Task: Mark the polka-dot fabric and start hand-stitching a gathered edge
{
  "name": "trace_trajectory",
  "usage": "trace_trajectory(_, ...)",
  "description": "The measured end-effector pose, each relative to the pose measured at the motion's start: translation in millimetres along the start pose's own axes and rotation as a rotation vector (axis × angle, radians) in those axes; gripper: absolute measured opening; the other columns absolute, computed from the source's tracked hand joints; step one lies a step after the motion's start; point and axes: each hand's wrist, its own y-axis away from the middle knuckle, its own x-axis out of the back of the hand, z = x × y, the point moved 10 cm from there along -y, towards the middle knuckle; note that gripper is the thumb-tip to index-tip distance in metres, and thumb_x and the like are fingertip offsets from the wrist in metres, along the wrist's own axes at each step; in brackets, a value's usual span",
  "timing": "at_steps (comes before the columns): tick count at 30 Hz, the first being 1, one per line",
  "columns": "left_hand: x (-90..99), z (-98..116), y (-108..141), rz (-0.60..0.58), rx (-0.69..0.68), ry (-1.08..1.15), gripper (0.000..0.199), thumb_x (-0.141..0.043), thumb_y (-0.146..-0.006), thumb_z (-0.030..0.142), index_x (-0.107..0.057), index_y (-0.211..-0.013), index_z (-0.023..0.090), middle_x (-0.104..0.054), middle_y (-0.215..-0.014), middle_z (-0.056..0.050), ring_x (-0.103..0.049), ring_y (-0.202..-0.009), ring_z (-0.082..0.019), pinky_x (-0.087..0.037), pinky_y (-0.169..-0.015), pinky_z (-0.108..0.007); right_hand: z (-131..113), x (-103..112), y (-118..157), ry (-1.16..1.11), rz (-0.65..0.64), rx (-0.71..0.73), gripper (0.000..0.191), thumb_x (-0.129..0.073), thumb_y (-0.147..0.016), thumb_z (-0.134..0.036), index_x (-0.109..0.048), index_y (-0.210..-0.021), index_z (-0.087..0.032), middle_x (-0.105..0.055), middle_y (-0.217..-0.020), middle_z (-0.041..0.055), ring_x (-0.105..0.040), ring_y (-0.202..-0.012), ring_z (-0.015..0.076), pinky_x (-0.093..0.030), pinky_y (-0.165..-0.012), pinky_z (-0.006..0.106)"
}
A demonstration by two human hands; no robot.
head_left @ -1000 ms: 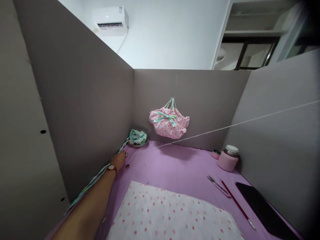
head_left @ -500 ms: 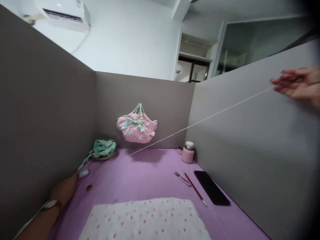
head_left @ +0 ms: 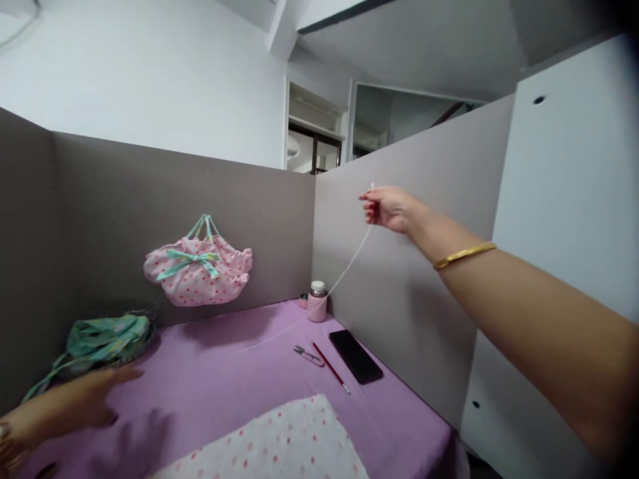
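My right hand (head_left: 387, 208) is raised before the right partition, its fingers closed on a thin white thread (head_left: 349, 265). The thread hangs in a curve down to the left, past a pink jar (head_left: 317, 305), and fades over the purple cloth (head_left: 210, 386). At the lower left, my left hand (head_left: 82, 399) hovers over the cloth with its fingers apart, near a bundle of green fabric (head_left: 107, 338) in a dish. White cloth with red dots (head_left: 284, 442) lies at the front edge of the view.
A pink dotted pouch with a green bow (head_left: 200, 269) hangs on the back partition (head_left: 269, 226). Small scissors (head_left: 308, 356), a red pencil (head_left: 330, 367) and a black phone (head_left: 355, 356) lie on the right side of the table.
The view has turned to the right. My right hand has come down and inward with the thread, which now sags instead of being taut. My left hand has lifted away from the left partition.
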Motion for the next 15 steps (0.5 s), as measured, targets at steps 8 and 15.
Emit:
trace_trajectory(8,108.7,230.3,-31.0,0.426,-0.277,0.442,0.039,-0.050,-0.078,0.033,-0.055,-0.114,0.017,-0.054,-0.124,-0.014,-0.052,-0.107,-0.027,-0.038,-0.091,-0.043,14.5,-115.0,58.6,0.103,-0.493,0.162,0.015,-0.054,-0.084,-0.024,-0.068,-0.088,-0.023,-0.060,-0.113,0.0006,-0.042,-0.112,0.0168,-0.026,-0.094,0.033)
trace_trajectory(15,92.6,280.5,-57.0,0.248,-0.260,1.194,0.029,-0.043,-0.084,0.031,-0.059,-0.101,0.013,-0.062,-0.075,-0.004,-0.056,-0.060,-0.010,-0.046,-0.061,-0.023,36.9,-149.0,82.5,-0.149,-0.586,0.105,0.016,-0.054,-0.084,-0.028,-0.067,-0.090,-0.022,-0.065,-0.089,0.0014,-0.054,-0.086,0.0144,-0.035,-0.079,0.030)
